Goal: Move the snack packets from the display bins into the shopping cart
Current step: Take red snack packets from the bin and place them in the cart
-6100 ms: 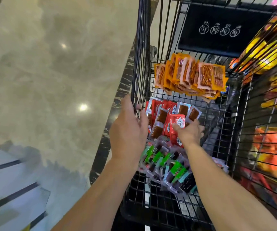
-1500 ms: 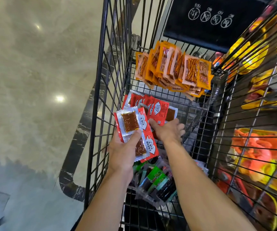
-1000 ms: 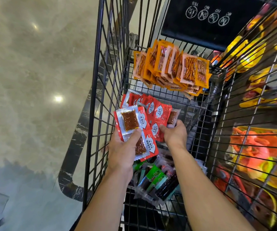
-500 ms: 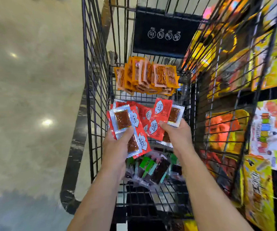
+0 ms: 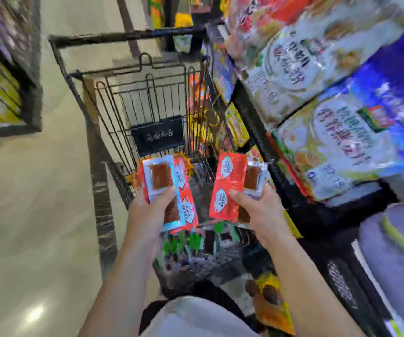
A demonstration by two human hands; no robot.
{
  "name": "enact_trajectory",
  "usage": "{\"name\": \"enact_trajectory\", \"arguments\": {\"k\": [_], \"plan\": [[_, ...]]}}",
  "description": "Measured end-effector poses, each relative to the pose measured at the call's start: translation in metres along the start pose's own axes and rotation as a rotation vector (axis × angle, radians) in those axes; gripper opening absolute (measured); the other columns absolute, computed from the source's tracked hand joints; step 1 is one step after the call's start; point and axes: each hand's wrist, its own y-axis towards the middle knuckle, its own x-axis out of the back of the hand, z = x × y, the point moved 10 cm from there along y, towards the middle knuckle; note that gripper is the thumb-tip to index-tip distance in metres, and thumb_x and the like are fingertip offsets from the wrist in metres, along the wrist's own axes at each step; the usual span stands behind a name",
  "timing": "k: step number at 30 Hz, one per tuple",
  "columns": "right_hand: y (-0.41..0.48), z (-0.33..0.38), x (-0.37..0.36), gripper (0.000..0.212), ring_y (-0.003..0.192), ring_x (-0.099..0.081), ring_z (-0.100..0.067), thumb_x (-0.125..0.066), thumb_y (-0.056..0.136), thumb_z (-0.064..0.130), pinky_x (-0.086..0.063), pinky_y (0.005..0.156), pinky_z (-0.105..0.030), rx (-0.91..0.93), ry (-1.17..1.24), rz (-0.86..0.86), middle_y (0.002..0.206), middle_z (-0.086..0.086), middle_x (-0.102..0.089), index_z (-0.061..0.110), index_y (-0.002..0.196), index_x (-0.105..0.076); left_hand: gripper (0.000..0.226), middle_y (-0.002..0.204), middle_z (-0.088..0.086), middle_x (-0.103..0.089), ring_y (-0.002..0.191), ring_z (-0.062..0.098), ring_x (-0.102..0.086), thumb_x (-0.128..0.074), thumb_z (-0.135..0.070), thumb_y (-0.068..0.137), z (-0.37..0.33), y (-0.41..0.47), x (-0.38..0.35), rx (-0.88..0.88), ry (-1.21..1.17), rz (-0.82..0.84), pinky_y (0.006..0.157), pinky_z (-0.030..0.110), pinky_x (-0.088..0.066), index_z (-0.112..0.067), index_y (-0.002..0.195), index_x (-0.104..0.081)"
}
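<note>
now two packet bunches [image 5: 164, 181] [image 5: 230, 183], two hands [image 5: 147, 215] [image 5: 261, 212]

Both my bare forearms stretch forward, side by side and apart. My left hand [image 5: 151, 214] grips the left stack of packets [image 5: 163, 177], thumb across its front. My right hand [image 5: 260, 210] grips the right stack of packets [image 5: 231, 176] likewise, at about the same height.

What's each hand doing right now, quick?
Left hand: grips the left bunch of red packets.
Right hand: grips the right bunch of red packets.
</note>
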Motion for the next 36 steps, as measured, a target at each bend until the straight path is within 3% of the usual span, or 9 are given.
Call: {"name": "enact_trajectory", "arguments": {"k": [4,8,11,18,22,28,32,34,36], "plan": [[-0.04,0.052,0.031,0.027,0.081,-0.077,-0.028,-0.085,0.082,0.012,-0.063,0.066,-0.056,0.083,0.095,-0.083,0.095,-0.01,-0.08,0.025,0.103,-0.074,0.024,0.101,0.012,-0.081,0.083,0.029,-0.077,-0.08,-0.016,0.092,-0.051,-0.028,-0.046,-0.085,0.05,0.136,0.074,0.049,-0.065,-0.015,0.115,-0.074],[-0.078,0.09,0.083,0.028,0.091,-0.077,-0.035,-0.081,0.086,0.011,-0.059,0.074,-0.07,0.144,0.168,-0.174,0.101,-0.013,-0.079,0.016,0.111,-0.072,0.015,0.091,0.002,-0.082,0.073,0.018,-0.078,-0.079,-0.014,0.092,-0.082,-0.059,-0.111,-0.156,0.05,0.278,0.062,0.038,-0.064,-0.019,0.105,-0.074],[-0.109,0.113,0.135,0.029,0.099,-0.076,-0.037,-0.08,0.087,0.007,-0.061,0.08,-0.064,0.243,0.182,-0.275,0.104,-0.011,-0.079,0.014,0.114,-0.072,0.013,0.089,0.0,-0.081,0.07,0.016,-0.076,-0.076,-0.01,0.094,-0.087,-0.09,-0.169,-0.18,0.078,0.416,0.065,0.037,-0.065,-0.018,0.104,-0.074],[-0.182,0.129,0.268,0.033,0.102,-0.075,-0.036,-0.077,0.088,0.0,-0.061,0.086,-0.056,0.395,0.26,-0.426,0.11,-0.014,-0.078,0.01,0.118,-0.069,0.015,0.09,-0.006,-0.082,0.074,0.014,-0.079,-0.082,-0.024,0.09,-0.05,-0.176,-0.294,-0.213,0.244,0.665,0.051,0.029,-0.058,-0.031,0.101,-0.075],[-0.225,0.121,0.342,0.031,0.095,-0.077,-0.033,-0.076,0.089,0.001,-0.064,0.071,-0.04,0.428,0.264,-0.521,0.106,-0.013,-0.079,0.008,0.118,-0.069,0.023,0.095,-0.007,-0.082,0.082,0.016,-0.08,-0.082,-0.025,0.091,-0.015,-0.234,-0.361,-0.21,0.292,0.785,0.054,0.031,-0.06,-0.048,0.092,-0.077],[-0.269,0.104,0.424,0.03,0.093,-0.078,-0.024,-0.076,0.089,0.002,-0.061,0.068,-0.026,0.414,0.255,-0.649,0.105,-0.007,-0.08,0.007,0.118,-0.07,0.022,0.09,-0.002,-0.082,0.074,0.015,-0.079,-0.08,-0.019,0.092,0.038,-0.296,-0.436,-0.174,0.344,0.871,0.053,0.029,-0.059,-0.04,0.086,-0.081],[-0.277,0.08,0.459,0.031,0.096,-0.078,-0.026,-0.079,0.089,0.009,-0.064,0.073,-0.035,0.345,0.322,-0.705,0.107,-0.004,-0.08,0.015,0.118,-0.072,0.014,0.09,0.0,-0.082,0.074,0.018,-0.08,-0.083,-0.019,0.09,0.064,-0.312,-0.473,-0.149,0.399,0.922,0.054,0.033,-0.06,-0.028,0.101,-0.079],[-0.273,0.071,0.469,0.029,0.098,-0.077,-0.027,-0.079,0.088,0.009,-0.063,0.081,-0.043,0.321,0.346,-0.712,0.107,-0.004,-0.08,0.018,0.115,-0.074,0.015,0.092,0.001,-0.083,0.076,0.019,-0.08,-0.084,-0.023,0.089,0.077,-0.31,-0.49,-0.141,0.47,0.948,0.057,0.035,-0.062,-0.035,0.097,-0.08],[-0.268,0.066,0.479,0.027,0.093,-0.078,-0.022,-0.08,0.087,0.01,-0.063,0.079,-0.039,0.302,0.303,-0.744,0.101,0.002,-0.08,0.028,0.107,-0.077,0.015,0.094,0.003,-0.083,0.078,0.022,-0.081,-0.086,-0.026,0.086,0.089,-0.305,-0.507,-0.135,0.537,0.975,0.059,0.036,-0.063,-0.037,0.094,-0.081]]}}
